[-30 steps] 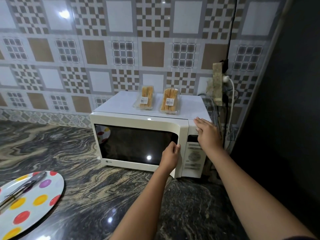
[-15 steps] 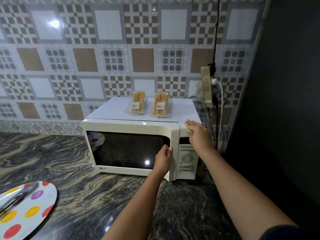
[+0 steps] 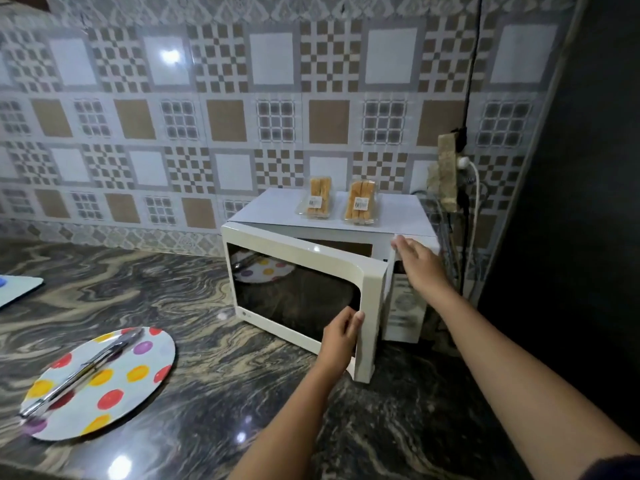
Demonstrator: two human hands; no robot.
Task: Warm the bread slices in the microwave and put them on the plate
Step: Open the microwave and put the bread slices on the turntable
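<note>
A cream microwave stands at the back right of the counter, its door swung partly outward. My left hand grips the door's right edge, fingers curled behind it. My right hand rests flat with straight fingers on the microwave's top right front corner. Two clear packs of bread slices sit side by side on the microwave's top. A white plate with coloured dots lies at the front left, metal tongs lying across it.
The dark marbled counter runs along a patterned tile wall. A socket block with a white plug and cables hangs just right of the microwave. A dark panel closes the right side. A pale blue board edge shows at far left.
The microwave door was closed; my left hand has pulled it partly open toward me. My right hand stays on the top corner. The view has shifted, bringing the plate further in.
</note>
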